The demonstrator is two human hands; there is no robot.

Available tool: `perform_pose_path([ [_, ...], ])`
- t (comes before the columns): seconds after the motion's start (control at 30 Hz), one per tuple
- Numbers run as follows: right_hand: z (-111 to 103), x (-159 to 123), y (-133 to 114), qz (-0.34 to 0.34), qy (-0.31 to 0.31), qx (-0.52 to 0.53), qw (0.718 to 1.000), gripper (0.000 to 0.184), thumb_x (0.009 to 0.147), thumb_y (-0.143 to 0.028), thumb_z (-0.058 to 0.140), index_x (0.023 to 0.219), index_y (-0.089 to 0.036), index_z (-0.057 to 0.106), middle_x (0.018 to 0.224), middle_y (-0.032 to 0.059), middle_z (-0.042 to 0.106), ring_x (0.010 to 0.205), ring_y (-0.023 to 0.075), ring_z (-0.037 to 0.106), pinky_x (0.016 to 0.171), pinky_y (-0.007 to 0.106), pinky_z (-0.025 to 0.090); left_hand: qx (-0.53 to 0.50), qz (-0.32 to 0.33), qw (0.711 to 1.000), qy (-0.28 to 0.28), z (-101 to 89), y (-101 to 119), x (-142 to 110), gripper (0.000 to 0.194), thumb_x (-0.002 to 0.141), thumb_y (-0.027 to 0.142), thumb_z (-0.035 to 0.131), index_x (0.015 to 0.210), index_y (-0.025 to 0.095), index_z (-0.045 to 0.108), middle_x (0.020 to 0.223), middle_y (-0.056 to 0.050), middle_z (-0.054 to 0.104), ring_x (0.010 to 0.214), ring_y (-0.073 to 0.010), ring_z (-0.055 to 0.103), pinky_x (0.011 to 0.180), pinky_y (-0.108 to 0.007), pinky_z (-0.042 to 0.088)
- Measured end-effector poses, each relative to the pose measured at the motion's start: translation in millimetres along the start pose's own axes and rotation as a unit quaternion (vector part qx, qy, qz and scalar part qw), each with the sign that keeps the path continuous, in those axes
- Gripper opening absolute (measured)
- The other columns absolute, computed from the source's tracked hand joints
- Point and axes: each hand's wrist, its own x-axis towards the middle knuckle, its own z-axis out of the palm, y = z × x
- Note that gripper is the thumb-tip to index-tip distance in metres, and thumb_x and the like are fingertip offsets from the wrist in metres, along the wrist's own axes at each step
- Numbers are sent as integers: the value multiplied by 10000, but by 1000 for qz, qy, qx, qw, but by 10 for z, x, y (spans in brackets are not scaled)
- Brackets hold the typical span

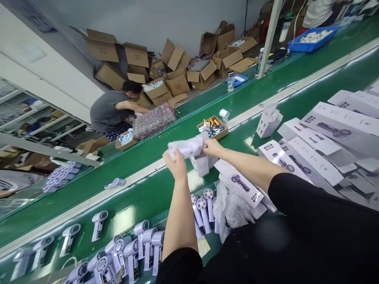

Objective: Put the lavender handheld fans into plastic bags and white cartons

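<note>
On my screen, my left hand (177,165) is curled closed around one end of a plastic-bagged lavender handheld fan (189,147); my right hand (213,148) grips its other end. The fan is above the green conveyor (149,193), near a white box (202,166).

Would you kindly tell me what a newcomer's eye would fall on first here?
Probably the pale wrapped item, held mid-picture between the person's left grip and right grip. Next come the lilac handheld fans crowding the lower left, and the printed white boxes heaped along the right.
</note>
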Motion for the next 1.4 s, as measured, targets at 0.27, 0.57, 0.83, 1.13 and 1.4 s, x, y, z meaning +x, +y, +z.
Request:
perform_pose_path([
  [0.27, 442, -128, 234, 10, -40, 33, 999, 166, 827, -269, 549, 874, -149, 653, 911, 82, 699, 834, 176, 607, 688, 217, 394, 375, 181, 842, -344, 203, -135, -269, 183, 819, 169, 438, 971, 162, 540, 992, -141, 562, 1029, -271, 504, 900, -396, 409],
  [0.57, 459, -392, 368, 17, -2, 15, 1000, 192, 858, -272, 480, 857, -129, 609, 847, 113, 676, 770, 192, 595, 650, 262, 344, 476, 52, 747, -461, 483, -78, -267, 350, 880, 259, 443, 1204, 144, 505, 1236, -185, 539, 1152, -295, 494, 907, -403, 404],
  [0.83, 399, -271, 241, -28, 43, -8, 999, 196, 905, -264, 438, 901, -132, 583, 959, 124, 656, 891, 199, 588, 754, 266, 358, 427, 67, 818, -380, -333, -252, -590, 321, 922, 356, 380, 952, 229, 673, 1053, -95, 672, 1150, -271, 497, 970, -418, 324],
  [1.13, 460, 26, -72, 33, -31, -41, 998, 277, 926, -303, 442, 1011, -88, 595, 1030, 194, 665, 999, 249, 610, 814, 283, 406, 514, -102, 728, -442, -523, -902, -1644, 565, 814, 438, 525, 1310, 169, 495, 1165, -166, 637, 1152, -336, 494, 935, -445, 340],
  [1.4, -37, -700, 69, 0, -100, 57, 993, 349, 852, -388, 572, 1084, -128, 562, 901, 114, 687, 887, 231, 642, 798, 302, 456, 470, -78, 790, -386, -627, -599, -1298, 511, 720, 446, 612, 1155, 178, 607, 990, -159, 671, 1083, -344, 531, 932, -466, 356],
])
